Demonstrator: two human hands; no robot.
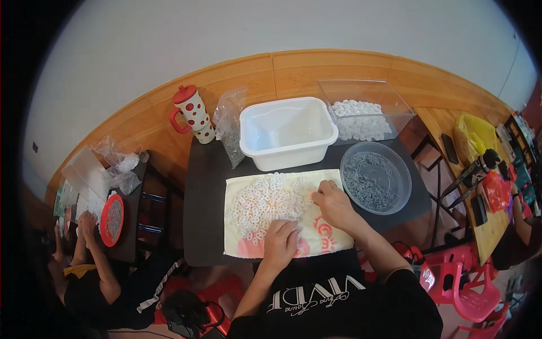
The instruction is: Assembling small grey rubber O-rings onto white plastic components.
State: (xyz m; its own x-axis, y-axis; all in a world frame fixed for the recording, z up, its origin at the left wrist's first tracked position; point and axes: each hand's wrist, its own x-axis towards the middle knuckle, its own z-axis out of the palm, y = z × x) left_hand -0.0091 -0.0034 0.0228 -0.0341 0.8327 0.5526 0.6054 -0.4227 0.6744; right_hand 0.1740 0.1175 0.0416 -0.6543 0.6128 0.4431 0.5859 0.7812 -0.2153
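Many white ring-shaped pieces lie on a cream towel; left hand loosely curled, right hand with fingers bunched, contents of either indiscernible.

Dark table, cream towel, white tub, clear box, round clear dish, clear bag, red-spotted tumbler

The light is soft and moderately bright, spread evenly over the pale wall. The black table looks much darker, and shadows are mild. Inside the white tub there is a bluish tint. Small reflections shine on the clear round tray. The fine details of the white pieces are slightly soft. Wide-lens distortion bends the wooden panel into an arch, and the corners fall into black.
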